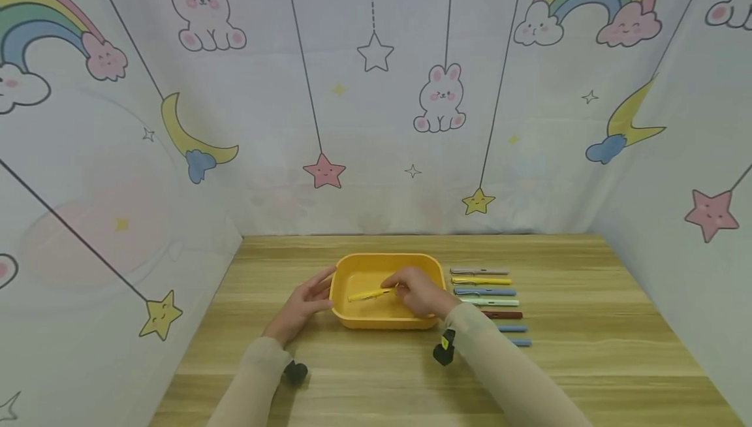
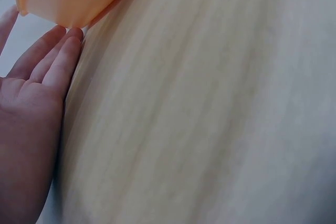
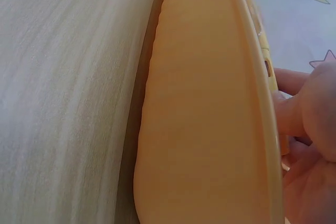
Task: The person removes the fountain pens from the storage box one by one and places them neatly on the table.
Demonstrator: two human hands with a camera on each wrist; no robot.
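Observation:
A yellow-orange plastic box (image 1: 388,324) stands on the table. My right hand (image 1: 419,293) reaches in over its right side and pinches a yellow pen (image 1: 365,296) between thumb and fingers. The pen lies slantwise over the box floor, its one end pointing left; part of it is hidden by the fingers. In the right wrist view the pen (image 3: 265,56) shows just beyond the box rim. At the box's left end, my left hand (image 1: 300,306) rests its extended fingers against the outer wall, as the left wrist view shows with the fingertips (image 2: 75,32) at the wall's lower part.
Right of the box several pens lie in a column, among them a grey one (image 1: 479,271), another yellow one (image 1: 487,281), a mint one (image 1: 499,303) and a dark red one (image 1: 505,315). My right sleeve (image 1: 499,355) covers parts of the nearer pens. Patterned cloth walls enclose the wooden table (image 1: 364,381).

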